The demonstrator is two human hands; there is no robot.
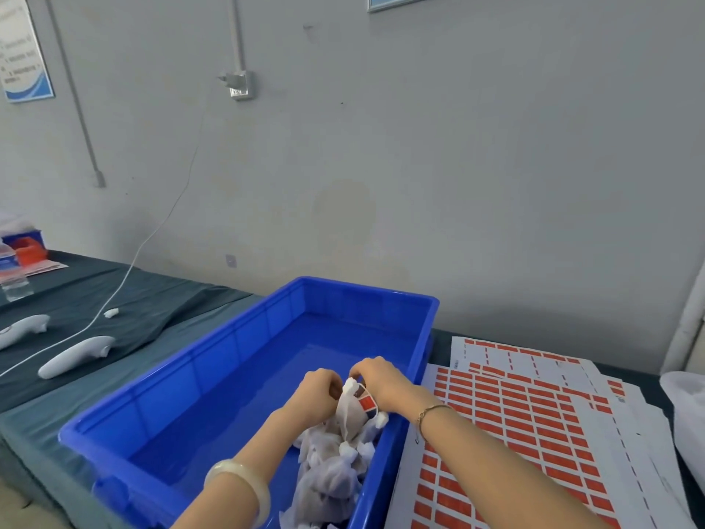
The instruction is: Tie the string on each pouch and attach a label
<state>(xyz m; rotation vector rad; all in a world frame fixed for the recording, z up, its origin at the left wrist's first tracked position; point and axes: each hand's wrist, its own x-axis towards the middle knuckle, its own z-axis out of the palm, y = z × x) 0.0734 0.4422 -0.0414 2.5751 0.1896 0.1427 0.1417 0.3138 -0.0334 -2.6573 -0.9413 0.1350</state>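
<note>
Both forearms reached in from 6 o'clock and met over the near right part of the blue bin [229, 339]. The left hand [318, 391] was turned knuckles-up, its fingers curled inward and pinching the neck of a white pouch [349, 416] from the 9 o'clock side. The right hand [381, 381] arched over the pouch from 3 o'clock, wrist bent, thumb and forefinger pinched together at the pouch's top; whether they held string or cloth could not be told. A red-and-dark label [367, 402] lay against the pouch just under the right palm. The pouch stood upright, lifted above a pile [330, 481] of like pouches heaped in the bin's 5 o'clock corner.

A pale bangle [244, 486] circled the left wrist and a thin bracelet [431, 410] the right. At 3 o'clock of the bin, sheets [534, 421] of red labels overlapped on the table [160, 299]. Toward 9 o'clock lay two white devices [76, 355], well apart from the bin, with a white cable [126, 276] running up to the wall. A bottle [11, 271] stood at the far 9 o'clock edge.
</note>
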